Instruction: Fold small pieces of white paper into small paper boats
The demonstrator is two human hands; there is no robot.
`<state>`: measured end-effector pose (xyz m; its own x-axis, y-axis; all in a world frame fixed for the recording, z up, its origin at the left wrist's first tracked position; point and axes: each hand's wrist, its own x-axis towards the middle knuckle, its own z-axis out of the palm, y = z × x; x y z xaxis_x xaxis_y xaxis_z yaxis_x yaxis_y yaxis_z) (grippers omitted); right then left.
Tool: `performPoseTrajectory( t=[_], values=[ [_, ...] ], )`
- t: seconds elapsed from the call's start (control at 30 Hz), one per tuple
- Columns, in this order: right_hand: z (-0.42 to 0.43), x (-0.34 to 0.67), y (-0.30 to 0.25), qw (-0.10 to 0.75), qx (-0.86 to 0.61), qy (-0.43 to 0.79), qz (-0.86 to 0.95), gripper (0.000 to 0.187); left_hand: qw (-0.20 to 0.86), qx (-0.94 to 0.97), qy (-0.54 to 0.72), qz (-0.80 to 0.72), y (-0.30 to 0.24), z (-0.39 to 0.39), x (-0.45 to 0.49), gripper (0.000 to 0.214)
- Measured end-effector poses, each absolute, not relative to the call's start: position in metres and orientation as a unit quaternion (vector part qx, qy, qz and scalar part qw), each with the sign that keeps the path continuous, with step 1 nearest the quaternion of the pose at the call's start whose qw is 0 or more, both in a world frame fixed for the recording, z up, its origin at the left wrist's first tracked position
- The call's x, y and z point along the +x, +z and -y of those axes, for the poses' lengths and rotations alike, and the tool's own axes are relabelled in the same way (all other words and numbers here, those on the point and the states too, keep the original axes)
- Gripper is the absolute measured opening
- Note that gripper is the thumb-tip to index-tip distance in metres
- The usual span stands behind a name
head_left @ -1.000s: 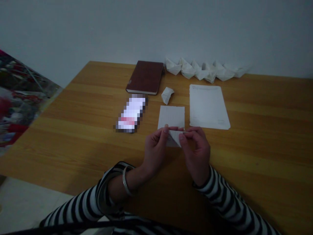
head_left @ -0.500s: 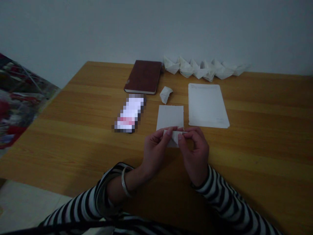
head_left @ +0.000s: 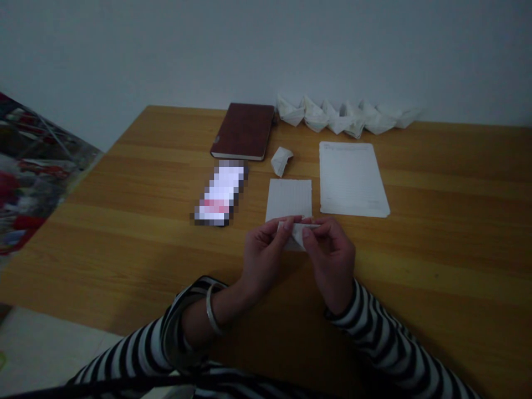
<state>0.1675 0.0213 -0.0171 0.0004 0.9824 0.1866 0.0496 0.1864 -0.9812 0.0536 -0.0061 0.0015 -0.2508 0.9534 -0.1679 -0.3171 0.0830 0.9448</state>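
Both my hands meet just above the wooden table [head_left: 124, 221] near its front edge. My left hand [head_left: 264, 257] and my right hand [head_left: 332, 260] each pinch a small folded piece of white paper [head_left: 297, 233] between thumb and fingers. The fold is held a little above the table, partly hidden by my fingers. Directly behind it lies a small square sheet of lined paper [head_left: 290, 198].
A larger lined sheet [head_left: 352, 178] lies to the right. A small folded paper piece [head_left: 281, 160], a brown notebook [head_left: 244, 131] and a phone [head_left: 220, 192] lie behind and left. Several folded paper boats [head_left: 344, 116] line the wall. A patterned cloth [head_left: 29, 177] is at left.
My hands have stayed in place, with the fingers shifting slightly on the folded paper. The view has tilted a little.
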Motion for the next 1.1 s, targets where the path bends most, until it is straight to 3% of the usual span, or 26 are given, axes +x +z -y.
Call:
performPoseTrajectory(
  t=[0.27, 0.37, 0.47, 0.6, 0.9, 1.03, 1.1],
  values=[
    [-0.02, 0.169, -0.017, 0.534, -0.478, 0.439, 0.543, 0.019, 0.496, 0.317, 0.594, -0.548, 0.005, 0.005, 0.054, 0.021],
    [-0.026, 0.174, -0.013, 0.509, -0.479, 0.466, 0.542, 0.028, 0.459, 0.358, 0.584, -0.566, 0.005, 0.005, 0.05, 0.025],
    [-0.035, 0.182, -0.009, 0.418, -0.473, 0.502, 0.592, 0.017, 0.426, 0.411, 0.575, -0.564, 0.001, 0.005, 0.045, 0.046],
    [-0.044, 0.189, -0.007, 0.387, -0.473, 0.537, 0.582, 0.021, 0.427, 0.451, 0.582, -0.525, -0.002, 0.004, 0.042, 0.066],
    [-0.043, 0.188, -0.006, 0.431, -0.396, 0.549, 0.597, 0.006, 0.456, 0.444, 0.569, -0.522, 0.004, 0.0, 0.042, 0.056],
    [-0.037, 0.186, -0.003, 0.462, -0.402, 0.493, 0.619, 0.008, 0.472, 0.423, 0.515, -0.578, 0.004, -0.004, 0.038, 0.026],
    [-0.034, 0.185, -0.002, 0.462, -0.411, 0.467, 0.632, 0.008, 0.482, 0.422, 0.492, -0.589, 0.003, -0.005, 0.036, 0.023]
  ],
)
